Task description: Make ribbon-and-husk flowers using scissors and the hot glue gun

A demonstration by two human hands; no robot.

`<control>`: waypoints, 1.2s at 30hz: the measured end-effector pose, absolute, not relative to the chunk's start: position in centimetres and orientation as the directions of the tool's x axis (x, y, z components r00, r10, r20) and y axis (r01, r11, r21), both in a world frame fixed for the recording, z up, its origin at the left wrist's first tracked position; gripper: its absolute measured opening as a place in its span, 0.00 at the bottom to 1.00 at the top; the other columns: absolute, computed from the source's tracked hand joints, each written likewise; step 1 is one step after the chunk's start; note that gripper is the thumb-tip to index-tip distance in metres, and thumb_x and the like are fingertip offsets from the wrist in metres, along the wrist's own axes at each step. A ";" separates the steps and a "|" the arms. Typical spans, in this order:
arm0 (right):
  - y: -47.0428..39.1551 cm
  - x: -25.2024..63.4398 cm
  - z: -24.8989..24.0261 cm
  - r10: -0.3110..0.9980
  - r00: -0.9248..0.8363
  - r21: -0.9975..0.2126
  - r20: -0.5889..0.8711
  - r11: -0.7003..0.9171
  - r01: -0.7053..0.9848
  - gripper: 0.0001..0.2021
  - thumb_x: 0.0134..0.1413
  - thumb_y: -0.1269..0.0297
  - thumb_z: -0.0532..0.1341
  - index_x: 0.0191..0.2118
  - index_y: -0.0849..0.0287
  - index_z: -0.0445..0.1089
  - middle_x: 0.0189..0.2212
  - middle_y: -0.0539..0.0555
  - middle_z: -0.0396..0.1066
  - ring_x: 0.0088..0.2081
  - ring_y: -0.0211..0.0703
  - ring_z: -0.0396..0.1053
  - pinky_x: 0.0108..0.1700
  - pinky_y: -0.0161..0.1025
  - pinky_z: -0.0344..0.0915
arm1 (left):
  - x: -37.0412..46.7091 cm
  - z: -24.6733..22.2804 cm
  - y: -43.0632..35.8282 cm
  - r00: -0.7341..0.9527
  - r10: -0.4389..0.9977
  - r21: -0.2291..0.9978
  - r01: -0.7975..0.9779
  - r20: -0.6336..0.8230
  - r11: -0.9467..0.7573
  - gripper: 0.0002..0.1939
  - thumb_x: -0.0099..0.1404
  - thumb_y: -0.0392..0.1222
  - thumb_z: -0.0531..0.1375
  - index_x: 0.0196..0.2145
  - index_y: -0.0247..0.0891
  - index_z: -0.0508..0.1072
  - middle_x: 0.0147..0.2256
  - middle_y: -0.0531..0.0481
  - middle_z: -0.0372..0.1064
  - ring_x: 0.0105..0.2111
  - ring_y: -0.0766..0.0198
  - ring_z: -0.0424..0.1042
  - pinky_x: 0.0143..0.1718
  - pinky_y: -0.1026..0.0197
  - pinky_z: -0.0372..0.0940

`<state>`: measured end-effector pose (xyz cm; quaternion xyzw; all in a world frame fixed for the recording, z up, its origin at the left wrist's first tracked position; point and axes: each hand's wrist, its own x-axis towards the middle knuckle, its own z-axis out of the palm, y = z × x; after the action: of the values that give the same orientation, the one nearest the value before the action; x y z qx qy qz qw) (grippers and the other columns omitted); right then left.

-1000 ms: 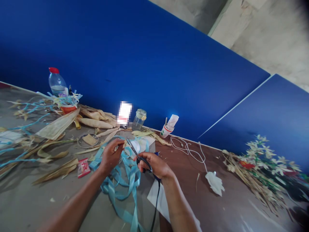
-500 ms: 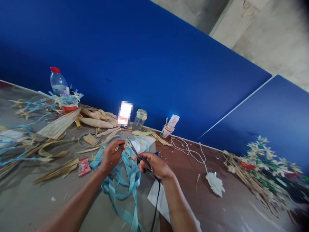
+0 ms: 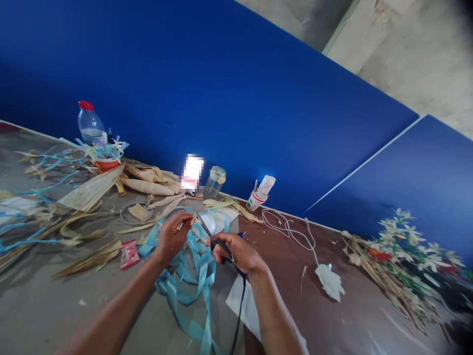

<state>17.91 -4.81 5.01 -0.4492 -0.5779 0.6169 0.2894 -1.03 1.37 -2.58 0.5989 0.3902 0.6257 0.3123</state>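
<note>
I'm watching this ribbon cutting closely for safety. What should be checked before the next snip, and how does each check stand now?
1. Right hand grips the scissors by the handles: ok.
2. Left hand pinches the small piece at the blades: ok.
3. Left fingertips out of the blades' path: cannot tell, they sit very close.
4. Blue ribbon free of tangles: not ok, it lies looped under both hands.
5. Black cord away from the blades: ok, it hangs below the right wrist.
</note>
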 end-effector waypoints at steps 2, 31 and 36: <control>-4.8 17.8 5.1 0.882 -0.419 -0.973 -0.218 -0.162 0.165 0.12 0.47 0.62 0.61 0.38 0.62 0.73 0.17 0.45 0.64 0.21 0.32 0.58 0.29 0.33 0.54 | -1.0 -2.7 1.4 -0.086 0.860 0.864 0.077 0.502 -0.497 0.07 0.58 0.42 0.59 0.31 0.39 0.76 0.33 0.46 0.74 0.35 0.59 0.72 0.33 0.60 0.68; -4.8 18.5 4.2 0.856 -0.493 -0.988 -0.156 -0.142 0.065 0.24 0.46 0.46 0.64 0.40 0.64 0.70 0.20 0.47 0.64 0.24 0.33 0.58 0.30 0.34 0.51 | -1.2 -2.5 1.3 -0.046 0.846 0.839 0.167 0.532 -0.518 0.08 0.59 0.41 0.58 0.32 0.38 0.76 0.33 0.47 0.74 0.35 0.60 0.72 0.35 0.60 0.68; -4.7 18.4 4.2 0.853 -0.495 -0.986 -0.165 -0.153 0.064 0.25 0.45 0.47 0.65 0.40 0.65 0.70 0.19 0.47 0.64 0.23 0.33 0.58 0.30 0.34 0.51 | -1.2 -2.0 1.1 -0.050 0.848 0.840 0.180 0.528 -0.513 0.07 0.59 0.41 0.58 0.32 0.38 0.75 0.33 0.47 0.74 0.34 0.60 0.72 0.36 0.59 0.68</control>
<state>18.36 -4.74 4.20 -0.3990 -0.5745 0.6461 0.3055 -1.19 1.08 -2.00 0.6305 0.4075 0.5990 0.2787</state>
